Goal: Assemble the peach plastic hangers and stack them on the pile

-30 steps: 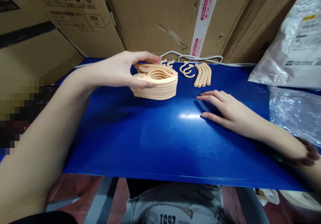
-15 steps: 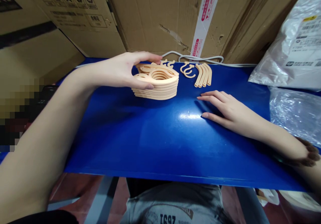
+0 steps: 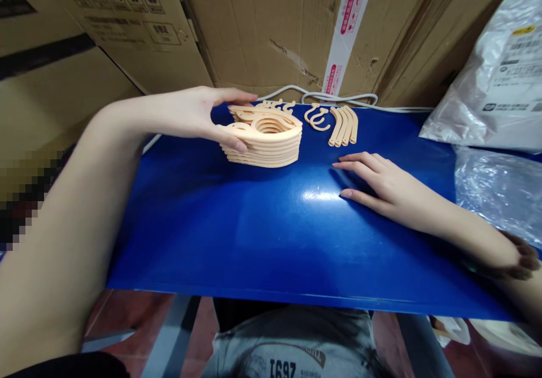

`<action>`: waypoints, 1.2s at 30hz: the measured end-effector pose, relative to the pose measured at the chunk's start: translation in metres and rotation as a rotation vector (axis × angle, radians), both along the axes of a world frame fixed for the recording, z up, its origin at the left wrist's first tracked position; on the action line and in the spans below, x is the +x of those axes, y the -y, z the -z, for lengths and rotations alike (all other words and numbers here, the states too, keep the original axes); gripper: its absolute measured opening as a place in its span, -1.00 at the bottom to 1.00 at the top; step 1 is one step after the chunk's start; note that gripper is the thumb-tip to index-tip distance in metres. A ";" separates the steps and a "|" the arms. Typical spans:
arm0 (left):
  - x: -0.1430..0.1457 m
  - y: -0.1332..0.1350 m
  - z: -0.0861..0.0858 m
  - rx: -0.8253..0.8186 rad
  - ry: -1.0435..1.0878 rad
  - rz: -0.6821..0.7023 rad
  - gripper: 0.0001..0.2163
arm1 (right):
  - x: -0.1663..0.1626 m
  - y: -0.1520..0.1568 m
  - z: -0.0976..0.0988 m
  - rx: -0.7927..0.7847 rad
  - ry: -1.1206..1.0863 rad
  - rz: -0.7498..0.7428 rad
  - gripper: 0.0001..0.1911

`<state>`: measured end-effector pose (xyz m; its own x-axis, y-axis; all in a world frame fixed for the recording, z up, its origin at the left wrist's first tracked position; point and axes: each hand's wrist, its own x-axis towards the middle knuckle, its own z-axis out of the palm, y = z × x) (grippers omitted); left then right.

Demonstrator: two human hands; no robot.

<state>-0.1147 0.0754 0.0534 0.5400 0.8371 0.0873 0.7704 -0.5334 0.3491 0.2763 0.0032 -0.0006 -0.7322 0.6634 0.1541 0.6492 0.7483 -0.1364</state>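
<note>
A stack of peach-coloured plastic folding-hanger pieces [image 3: 271,151] stands toward the back of the blue table. My left hand [image 3: 212,115] is around the stack's left end with thumb and fingers spread. The thumb lies along the front near the top, seemingly touching it; the other fingertips reach over the back. My right hand [image 3: 376,183] rests on the table to the right, fingers apart, holding nothing. Beyond it lie several curved peach arm pieces [image 3: 344,126] side by side, with loose hanger hooks [image 3: 318,118] to their left. More small hooks [image 3: 279,105] show behind the stack.
Cardboard boxes [image 3: 262,33] wall in the back and left of the blue table [image 3: 237,242]. A white cable [image 3: 339,94] runs along the rear edge. At right are a white plastic parcel bag [image 3: 486,84] and clear crumpled plastic [image 3: 499,189].
My left hand has slid left along the stack, baring more of its top and the hooks behind. The stack looks almost unmoved, and my right hand stays in place.
</note>
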 end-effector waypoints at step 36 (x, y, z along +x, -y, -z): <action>-0.013 -0.009 0.007 0.113 -0.093 0.084 0.05 | -0.001 0.000 -0.001 -0.004 0.006 0.001 -0.41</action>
